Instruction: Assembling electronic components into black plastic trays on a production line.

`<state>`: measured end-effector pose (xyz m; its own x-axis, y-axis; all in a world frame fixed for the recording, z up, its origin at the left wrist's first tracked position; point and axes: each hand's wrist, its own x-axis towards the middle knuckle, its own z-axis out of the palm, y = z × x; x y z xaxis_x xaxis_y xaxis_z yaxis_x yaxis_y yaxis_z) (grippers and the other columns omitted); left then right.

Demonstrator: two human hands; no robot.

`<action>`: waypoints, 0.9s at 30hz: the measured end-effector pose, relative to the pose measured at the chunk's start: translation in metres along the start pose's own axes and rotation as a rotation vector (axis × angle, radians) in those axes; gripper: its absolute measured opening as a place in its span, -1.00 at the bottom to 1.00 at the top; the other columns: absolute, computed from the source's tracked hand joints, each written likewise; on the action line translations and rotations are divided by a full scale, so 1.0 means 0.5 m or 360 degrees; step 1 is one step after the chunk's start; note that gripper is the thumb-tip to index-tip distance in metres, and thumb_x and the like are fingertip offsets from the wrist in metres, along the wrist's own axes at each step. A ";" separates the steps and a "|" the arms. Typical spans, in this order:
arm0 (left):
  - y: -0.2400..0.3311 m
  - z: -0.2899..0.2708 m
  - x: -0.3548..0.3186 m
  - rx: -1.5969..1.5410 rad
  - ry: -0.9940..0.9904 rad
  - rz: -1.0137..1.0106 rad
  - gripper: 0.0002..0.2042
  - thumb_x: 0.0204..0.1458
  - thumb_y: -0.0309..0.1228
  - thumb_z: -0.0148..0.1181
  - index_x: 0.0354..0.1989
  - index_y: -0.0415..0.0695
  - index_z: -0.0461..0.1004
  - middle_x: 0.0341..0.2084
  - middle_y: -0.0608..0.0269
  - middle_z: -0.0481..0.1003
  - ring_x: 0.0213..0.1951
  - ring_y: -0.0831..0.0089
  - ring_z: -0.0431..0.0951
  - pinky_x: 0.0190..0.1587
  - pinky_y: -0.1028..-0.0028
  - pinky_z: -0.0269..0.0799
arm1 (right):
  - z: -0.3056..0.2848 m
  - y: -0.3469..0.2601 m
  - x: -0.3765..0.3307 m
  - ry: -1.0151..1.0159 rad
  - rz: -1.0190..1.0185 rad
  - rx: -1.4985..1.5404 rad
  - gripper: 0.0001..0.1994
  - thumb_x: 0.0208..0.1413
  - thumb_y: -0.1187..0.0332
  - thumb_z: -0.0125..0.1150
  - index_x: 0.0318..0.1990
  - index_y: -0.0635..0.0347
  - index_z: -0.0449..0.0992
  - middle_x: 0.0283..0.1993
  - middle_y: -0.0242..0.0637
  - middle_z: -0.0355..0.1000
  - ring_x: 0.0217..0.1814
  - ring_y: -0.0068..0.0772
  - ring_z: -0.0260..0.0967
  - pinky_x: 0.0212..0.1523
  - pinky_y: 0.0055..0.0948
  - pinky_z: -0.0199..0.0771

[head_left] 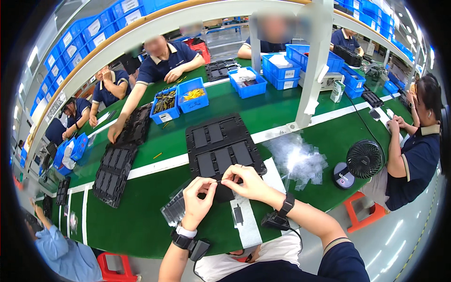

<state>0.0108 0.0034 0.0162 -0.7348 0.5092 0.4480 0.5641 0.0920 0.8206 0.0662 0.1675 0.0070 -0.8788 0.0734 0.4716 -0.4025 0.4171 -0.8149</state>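
Note:
My left hand (199, 197) and my right hand (244, 181) come together at the near edge of a black moulded plastic panel (221, 149). Thumb and forefinger are pinched on each, with the fingertips almost touching. Between them is a small dark piece, too small to name. The panel lies flat and has several dark rectangular pads set in its recesses. Below my fingers a dark flat patch (224, 193) shows; whether it is held or lies on the table I cannot tell. Beside my left hand are clear plastic strips with dark pieces (174, 209).
Clear film pieces (298, 160) lie right of the panel, near a black fan (364, 160). A white strip (249, 230) bears a small dark piece. Blue bins (192, 95) stand across the green table (155, 225). A co-worker's hand (114, 132) reaches over other black panels (115, 171).

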 end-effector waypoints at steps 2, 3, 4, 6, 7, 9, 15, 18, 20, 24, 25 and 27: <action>-0.006 -0.005 0.000 0.0012 -0.0062 -0.0017 -0.91 -0.08 -0.60 0.12 -0.38 -0.33 0.42 -0.49 0.26 0.44 -0.44 0.60 0.48 -0.37 0.65 0.39 | -0.001 0.001 -0.004 -0.0036 -0.0060 -0.0095 -0.84 -0.03 0.36 0.16 -0.36 0.22 0.36 -0.52 -0.27 0.37 -0.50 -0.38 0.33 -0.48 -0.46 0.33; -0.005 -0.001 -0.003 0.0006 -0.0076 -0.0015 -0.91 -0.08 -0.60 0.12 -0.38 -0.33 0.42 -0.49 0.26 0.44 -0.44 0.60 0.48 -0.37 0.65 0.39 | 0.000 -0.003 -0.008 -0.0064 -0.0045 -0.0124 -0.83 -0.02 0.37 0.15 -0.31 0.21 0.34 -0.53 -0.27 0.37 -0.53 -0.36 0.33 -0.50 -0.44 0.33; -0.002 0.003 -0.006 -0.0114 0.0005 -0.0081 -0.87 -0.09 -0.61 0.13 -0.33 -0.32 0.41 -0.50 0.24 0.44 -0.45 0.58 0.49 -0.41 0.66 0.39 | -0.005 -0.008 -0.010 -0.0196 -0.0043 -0.0303 -0.77 0.00 0.38 0.11 -0.19 0.19 0.30 -0.58 -0.29 0.34 -0.61 -0.39 0.30 -0.55 -0.47 0.31; 0.000 0.008 -0.008 -0.0330 0.0052 -0.0218 -0.80 -0.05 -0.54 0.11 -0.23 -0.32 0.37 -0.48 0.25 0.45 -0.43 0.61 0.47 -0.40 0.64 0.39 | -0.006 -0.011 -0.011 -0.0175 -0.0001 -0.0124 -0.75 0.01 0.40 0.11 -0.14 0.18 0.30 -0.62 -0.32 0.31 -0.64 -0.46 0.26 -0.56 -0.51 0.29; -0.013 0.004 -0.012 -0.0340 0.0039 -0.0209 -0.80 -0.05 -0.54 0.11 -0.23 -0.32 0.37 -0.48 0.25 0.45 -0.43 0.61 0.47 -0.40 0.64 0.39 | -0.007 -0.014 -0.010 -0.0163 0.0030 0.0058 -0.73 0.02 0.41 0.10 -0.10 0.16 0.29 -0.66 -0.35 0.28 -0.67 -0.53 0.22 -0.58 -0.55 0.26; -0.036 -0.009 -0.016 -0.0377 -0.0415 -0.0328 -0.82 0.04 -0.46 0.04 -0.24 -0.32 0.37 -0.46 0.30 0.46 -0.39 0.66 0.43 -0.34 0.62 0.37 | -0.001 -0.017 -0.015 -0.0052 0.0075 0.0162 -0.65 0.00 0.47 0.12 -0.01 0.17 0.30 -0.72 -0.43 0.19 -0.63 -0.74 0.10 -0.49 -0.65 0.28; -0.012 0.009 -0.015 -0.0592 -0.0393 -0.0333 -0.84 0.09 -0.46 -0.04 -0.27 -0.32 0.37 -0.49 0.35 0.45 -0.41 0.71 0.37 -0.36 0.65 0.33 | -0.002 -0.018 -0.010 0.0078 -0.0065 0.0188 -0.71 0.01 0.42 0.10 -0.06 0.15 0.36 -0.71 -0.47 0.15 -0.65 -0.75 0.04 -0.60 -0.65 0.15; -0.019 0.004 -0.023 -0.0631 -0.0423 -0.0419 -0.85 0.09 -0.46 -0.04 -0.29 -0.31 0.38 -0.50 0.36 0.45 -0.43 0.74 0.36 -0.40 0.66 0.31 | 0.001 -0.010 -0.012 0.0004 -0.0003 0.0303 -0.75 0.00 0.42 0.12 -0.12 0.18 0.42 -0.71 -0.48 0.15 -0.64 -0.77 0.06 -0.60 -0.68 0.13; -0.018 0.007 -0.019 -0.0671 -0.0415 -0.0374 -0.85 0.10 -0.45 -0.03 -0.30 -0.30 0.37 -0.50 0.37 0.44 -0.46 0.75 0.35 -0.42 0.68 0.28 | -0.011 -0.013 -0.008 -0.0007 0.0032 0.0267 -0.75 0.00 0.44 0.12 -0.11 0.18 0.42 -0.69 -0.46 0.24 -0.63 -0.76 0.13 -0.54 -0.68 0.20; -0.006 0.003 -0.023 -0.0813 -0.0414 -0.0364 -0.81 0.10 -0.41 -0.03 -0.25 -0.31 0.37 -0.45 0.38 0.44 -0.42 0.73 0.37 -0.37 0.68 0.29 | -0.005 -0.026 -0.016 -0.0095 0.0118 0.0569 -0.74 0.01 0.46 0.12 -0.09 0.19 0.40 -0.42 -0.39 0.39 -0.31 -0.69 0.31 -0.29 -0.65 0.31; -0.007 0.002 -0.027 -0.0855 -0.0443 -0.0404 -0.79 0.10 -0.39 -0.02 -0.22 -0.31 0.37 -0.43 0.38 0.44 -0.41 0.72 0.37 -0.35 0.68 0.29 | -0.002 -0.021 -0.014 -0.0082 0.0080 0.0873 -0.75 0.03 0.44 0.10 -0.09 0.18 0.39 -0.36 -0.41 0.38 -0.20 -0.66 0.30 -0.22 -0.65 0.31; -0.006 0.001 -0.026 -0.0897 -0.0474 -0.0446 -0.77 0.10 -0.37 -0.02 -0.19 -0.30 0.37 -0.41 0.38 0.45 -0.39 0.72 0.37 -0.34 0.68 0.29 | -0.009 -0.003 -0.011 -0.0240 0.0052 0.1119 -0.75 0.04 0.42 0.09 -0.09 0.20 0.37 -0.10 -0.33 0.36 0.07 -0.52 0.21 0.04 -0.54 0.21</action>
<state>0.0190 -0.0030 0.0078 -0.6440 0.7516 0.1423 0.0276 -0.1630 0.9862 0.0728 0.1704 0.0073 -0.8987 -0.0711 0.4328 -0.4005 -0.2690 -0.8759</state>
